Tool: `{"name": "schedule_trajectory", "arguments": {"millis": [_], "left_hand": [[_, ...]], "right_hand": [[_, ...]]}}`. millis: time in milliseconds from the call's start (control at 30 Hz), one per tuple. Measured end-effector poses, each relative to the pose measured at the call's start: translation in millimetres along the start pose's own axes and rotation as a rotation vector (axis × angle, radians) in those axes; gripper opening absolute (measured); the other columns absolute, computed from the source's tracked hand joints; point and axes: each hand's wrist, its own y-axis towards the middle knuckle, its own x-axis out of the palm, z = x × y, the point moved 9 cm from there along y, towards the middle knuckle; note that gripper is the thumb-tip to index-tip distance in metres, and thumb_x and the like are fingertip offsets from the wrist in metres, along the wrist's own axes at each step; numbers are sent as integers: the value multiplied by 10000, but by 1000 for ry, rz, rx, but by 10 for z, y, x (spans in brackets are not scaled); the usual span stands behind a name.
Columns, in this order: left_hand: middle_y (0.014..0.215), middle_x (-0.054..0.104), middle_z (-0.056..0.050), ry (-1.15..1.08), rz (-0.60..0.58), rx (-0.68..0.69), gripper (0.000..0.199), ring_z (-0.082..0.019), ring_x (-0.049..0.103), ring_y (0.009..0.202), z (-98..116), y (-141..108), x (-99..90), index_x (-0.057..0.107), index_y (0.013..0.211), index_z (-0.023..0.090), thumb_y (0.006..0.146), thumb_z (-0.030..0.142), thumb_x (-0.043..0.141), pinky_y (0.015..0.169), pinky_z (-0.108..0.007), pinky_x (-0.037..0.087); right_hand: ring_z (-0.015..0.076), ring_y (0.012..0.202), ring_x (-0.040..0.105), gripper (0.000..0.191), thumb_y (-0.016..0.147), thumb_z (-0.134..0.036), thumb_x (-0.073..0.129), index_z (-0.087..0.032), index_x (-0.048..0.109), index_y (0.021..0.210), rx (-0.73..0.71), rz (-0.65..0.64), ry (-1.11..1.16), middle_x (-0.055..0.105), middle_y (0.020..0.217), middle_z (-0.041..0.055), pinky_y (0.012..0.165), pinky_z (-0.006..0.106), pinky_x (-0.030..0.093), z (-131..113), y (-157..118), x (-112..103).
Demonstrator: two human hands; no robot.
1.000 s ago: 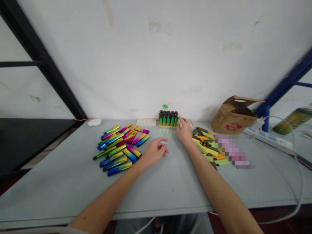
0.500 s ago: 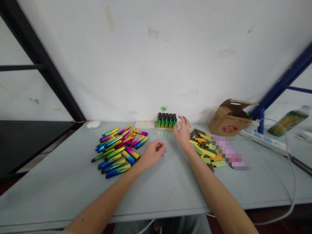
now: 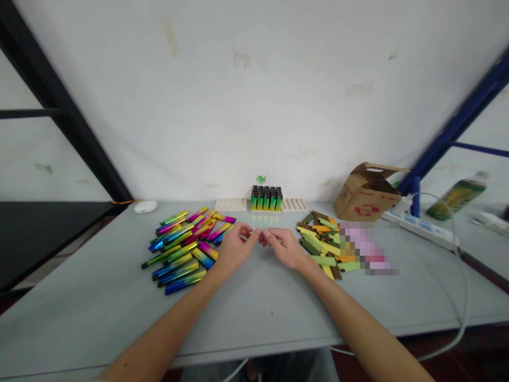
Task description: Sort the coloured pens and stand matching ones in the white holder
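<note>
My left hand (image 3: 237,245) and my right hand (image 3: 283,248) meet above the middle of the table, fingertips touching. Both have curled, pinching fingers; whatever is between them, if anything, is hidden. Beside my left hand lies a pile of shiny rainbow-coloured lighters (image 3: 178,271). To the right of my right hand is a loose heap of flat green, yellow, orange and brown lighter-shaped pieces (image 3: 323,260). Beyond the hands, against the wall, several green-and-yellow lighters (image 3: 266,199) with black tops stand upright in rows.
White trays with holes (image 3: 231,205) flank the standing lighters. A white earbud case (image 3: 145,207) lies at the back left. On the right are an open cardboard box (image 3: 363,199), a blurred pink item (image 3: 368,248), a power strip (image 3: 421,229), a white cable and a bottle (image 3: 457,197).
My right hand has come back from beside the standing lighters to meet my left hand at the middle. My left fingers have shifted to face it. The camera view has moved slightly.
</note>
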Motion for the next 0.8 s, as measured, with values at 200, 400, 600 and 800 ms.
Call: {"name": "schedule_trajectory", "arguments": {"millis": [200,400,600,800], "left_hand": [[828,669,-36,122,47,45,370,-132,575,537,53,-18,-62,585,917,179,752,508,630,553,-260,435],[912,660,-42,185,68,75,372,-122,547,538,114,-30,-81,599,943,175,762,499,627,580,-275,426],[953,644,-50,284,71,118,347,-117,530,531,160,-45,-68,584,968,170,779,458,624,619,-292,437],[954,642,-52,376,90,218,222,-131,545,580,223,-68,-64,568,970,169,850,354,545,728,-326,454]], "right_hand": [[145,632,559,504,921,-547,396,-160,641,712,84,15,234,633,675,35,632,261,446,48,6,54],[152,645,575,512,892,-576,418,-147,665,761,183,61,366,634,698,52,592,266,454,177,18,65],[152,617,570,513,873,-584,441,-141,682,778,215,40,398,629,659,43,578,265,452,291,29,112],[218,872,590,456,908,-500,425,-138,696,847,103,203,-79,689,887,121,846,359,427,308,45,-120]]}}
